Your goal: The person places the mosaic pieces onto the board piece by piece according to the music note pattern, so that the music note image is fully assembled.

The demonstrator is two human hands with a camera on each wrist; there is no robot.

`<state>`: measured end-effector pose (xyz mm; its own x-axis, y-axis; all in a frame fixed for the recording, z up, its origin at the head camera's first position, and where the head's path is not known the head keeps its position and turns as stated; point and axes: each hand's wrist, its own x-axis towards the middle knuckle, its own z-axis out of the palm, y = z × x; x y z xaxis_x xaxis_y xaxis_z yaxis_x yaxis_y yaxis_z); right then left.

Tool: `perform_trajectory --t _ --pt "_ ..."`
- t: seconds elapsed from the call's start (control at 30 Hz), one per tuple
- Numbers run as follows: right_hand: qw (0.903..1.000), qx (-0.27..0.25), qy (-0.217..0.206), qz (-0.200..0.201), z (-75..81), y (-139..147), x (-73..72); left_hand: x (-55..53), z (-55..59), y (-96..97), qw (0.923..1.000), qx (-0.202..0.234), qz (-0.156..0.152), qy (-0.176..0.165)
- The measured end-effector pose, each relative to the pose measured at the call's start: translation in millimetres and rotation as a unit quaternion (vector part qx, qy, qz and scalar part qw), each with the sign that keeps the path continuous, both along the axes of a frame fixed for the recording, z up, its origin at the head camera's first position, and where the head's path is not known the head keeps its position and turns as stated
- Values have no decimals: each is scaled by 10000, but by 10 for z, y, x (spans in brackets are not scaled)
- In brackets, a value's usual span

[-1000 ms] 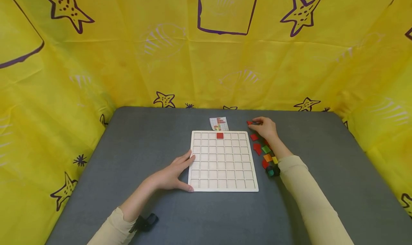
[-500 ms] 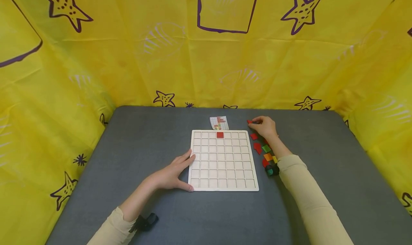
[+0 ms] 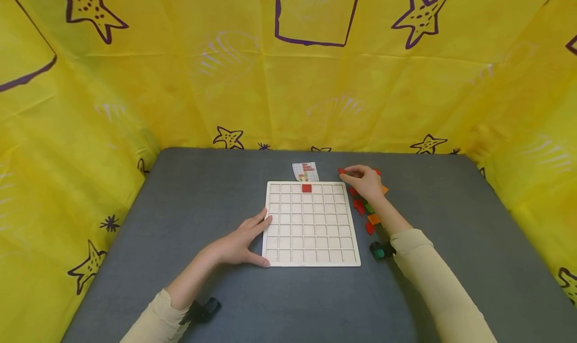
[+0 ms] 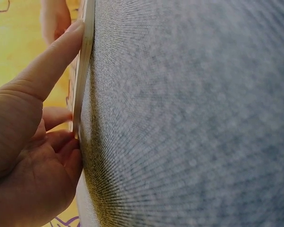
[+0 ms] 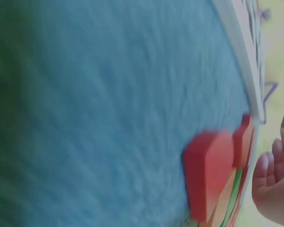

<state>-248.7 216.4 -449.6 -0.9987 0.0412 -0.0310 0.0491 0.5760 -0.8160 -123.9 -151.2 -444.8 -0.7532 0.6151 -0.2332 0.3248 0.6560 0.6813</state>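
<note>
R hand (image 3: 366, 183), centre-right of frame, pinches red tile (image 3: 341, 171) — prob. light, stiff; hold edges. L hand (image 3: 241, 244) spread against grid board (image 3: 311, 231).

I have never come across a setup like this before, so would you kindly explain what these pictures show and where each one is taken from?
No robot is at work here, only a person's two bare hands. The head picture comes from a camera worn on the head, looking forward and down. The other two come from a camera on each wrist, so they show the work close up and at odd angles.

On the dark table lies a pale gridded board, with one red square in its far row. A small printed card lies at the board's far edge, and loose coloured pieces lie to its right.

The left hand rests against the board's left edge. The right hand pinches a small red piece.
</note>
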Motion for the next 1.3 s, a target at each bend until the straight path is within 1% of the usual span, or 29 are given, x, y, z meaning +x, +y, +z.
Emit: perform_trajectory --t 0.13,0.27,0.37,0.53,0.73,0.83,0.9,1.07,1.3 --pt "9991 -380 -154 125 28 -120 94 -6 -12 -7 10000 -53 -7 32" --pt "9981 -462 -204 351 47 -245 179 -11 -24 -8 10000 -61 -9 44" --pt "9983 -281 -140 498 43 -334 218 -14 -28 -2 10000 -57 2 26" --pt "9971 237 -3 719 9 -449 234 -13 -21 9 10000 -40 2 19" --pt "9913 916 216 923 -21 -518 204 -7 -10 13 10000 -61 32 14" --pt "9879 1167 312 971 -24 -539 188 -4 -2 10 10000 -68 20 12" --pt "9864 1231 374 1020 -26 -550 181 -1 5 5 10000 -15 -2 12" --pt "9859 1201 459 1069 -38 -574 181 4 11 -1 10000 82 -5 -22" --pt "9863 1105 482 1126 -51 -569 174 4 14 1 10000 71 -11 -38"
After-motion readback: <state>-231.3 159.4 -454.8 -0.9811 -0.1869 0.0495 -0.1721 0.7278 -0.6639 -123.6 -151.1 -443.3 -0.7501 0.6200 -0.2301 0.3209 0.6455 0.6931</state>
